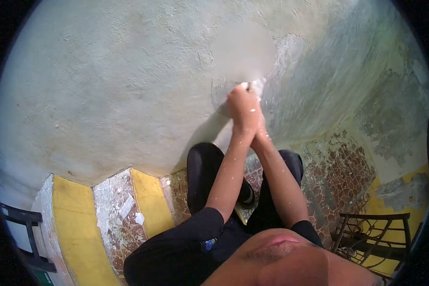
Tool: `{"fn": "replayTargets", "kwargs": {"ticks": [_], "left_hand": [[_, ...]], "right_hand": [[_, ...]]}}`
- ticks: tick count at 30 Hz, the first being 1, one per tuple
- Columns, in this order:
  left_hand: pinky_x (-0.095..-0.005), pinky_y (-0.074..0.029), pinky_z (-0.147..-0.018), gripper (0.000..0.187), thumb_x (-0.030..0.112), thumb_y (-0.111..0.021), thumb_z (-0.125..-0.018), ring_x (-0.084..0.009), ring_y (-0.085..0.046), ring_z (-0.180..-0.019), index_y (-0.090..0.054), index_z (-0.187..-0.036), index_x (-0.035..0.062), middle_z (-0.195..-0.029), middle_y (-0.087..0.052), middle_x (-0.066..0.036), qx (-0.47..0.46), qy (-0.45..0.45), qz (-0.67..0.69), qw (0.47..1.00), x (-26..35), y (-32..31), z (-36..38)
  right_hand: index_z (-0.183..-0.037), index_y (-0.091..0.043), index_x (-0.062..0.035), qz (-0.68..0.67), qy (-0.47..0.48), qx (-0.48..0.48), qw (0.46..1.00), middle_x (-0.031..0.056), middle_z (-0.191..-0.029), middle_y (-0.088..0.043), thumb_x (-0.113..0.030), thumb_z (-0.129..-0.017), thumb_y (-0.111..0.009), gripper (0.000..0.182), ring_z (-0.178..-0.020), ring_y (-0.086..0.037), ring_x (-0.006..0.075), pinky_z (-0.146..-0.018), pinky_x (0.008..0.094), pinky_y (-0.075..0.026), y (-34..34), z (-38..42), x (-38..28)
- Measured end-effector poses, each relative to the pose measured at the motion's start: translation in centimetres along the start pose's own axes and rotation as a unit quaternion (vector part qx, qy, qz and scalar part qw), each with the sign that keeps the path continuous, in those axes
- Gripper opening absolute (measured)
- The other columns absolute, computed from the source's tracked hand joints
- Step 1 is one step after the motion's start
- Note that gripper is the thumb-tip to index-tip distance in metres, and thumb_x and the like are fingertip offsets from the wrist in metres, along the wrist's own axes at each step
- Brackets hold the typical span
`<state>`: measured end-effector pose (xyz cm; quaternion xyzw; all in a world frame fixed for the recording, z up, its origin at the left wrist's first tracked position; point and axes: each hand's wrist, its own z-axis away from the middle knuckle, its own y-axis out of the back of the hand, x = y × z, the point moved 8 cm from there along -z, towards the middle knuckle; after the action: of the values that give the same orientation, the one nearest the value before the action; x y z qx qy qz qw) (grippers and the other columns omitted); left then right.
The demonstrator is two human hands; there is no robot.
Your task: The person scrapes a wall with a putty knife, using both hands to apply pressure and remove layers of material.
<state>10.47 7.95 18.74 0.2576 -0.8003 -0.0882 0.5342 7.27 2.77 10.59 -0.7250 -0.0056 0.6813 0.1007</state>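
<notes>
Both my hands are together against the wall point(128, 86), close to a patch where the surface layer has come away. My left hand point(243, 106) is closed in a fist, with white flecks on its back. Tucked behind it, my right hand point(261, 125) is mostly hidden and its fingers do not show. A small pale object with a dark edge point(248, 86) sticks out past the knuckles of the left fist. Its kind is not clear, since a round blurred area covers the wall just beyond. White specks dot both forearms.
Yellow-edged steps point(76, 214) go down on the left, with white flakes point(127, 207) lying on one. Brown patterned floor tiles point(343, 171) with pale debris lie to the right. Metal railings point(374, 238) stand at the lower right and lower left. My bent knees are close to the wall.
</notes>
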Motion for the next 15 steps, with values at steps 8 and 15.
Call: {"fn": "replayTargets", "kwargs": {"ticks": [8, 15], "left_hand": [[-0.0444, -0.053, -0.059, 0.051, 0.033, -0.054, -0.106, -0.0330, -0.070, -0.060, -0.067, -0.081, -0.0104, -0.066, -0.068, -0.023, 0.061, 0.006, 0.028, 0.998, -4.5, 6.4, 2.9], [-0.0423, -0.052, -0.055, 0.047, 0.029, -0.055, -0.105, -0.0259, -0.068, -0.056, -0.066, -0.079, -0.0092, -0.062, -0.066, -0.019, 0.044, 0.062, 0.094, 0.993, -3.9, 7.2, 2.0]], "right_hand": [[-0.115, -0.068, 0.0077, 0.090, -0.088, 0.004, 0.992, 0.0268, -0.106, -0.073, -0.046, -0.095, -0.066, 0.058, -0.103, -0.071, 0.0293, -0.084, 0.0426, -0.053, -4.2, 1.3, 4.1], [-0.113, -0.067, 0.0125, 0.054, -0.059, 0.021, 0.997, 0.0289, -0.108, -0.073, -0.052, -0.095, -0.062, 0.067, -0.106, -0.071, 0.0339, -0.086, 0.0446, -0.052, -4.2, 0.0, 5.7]]}}
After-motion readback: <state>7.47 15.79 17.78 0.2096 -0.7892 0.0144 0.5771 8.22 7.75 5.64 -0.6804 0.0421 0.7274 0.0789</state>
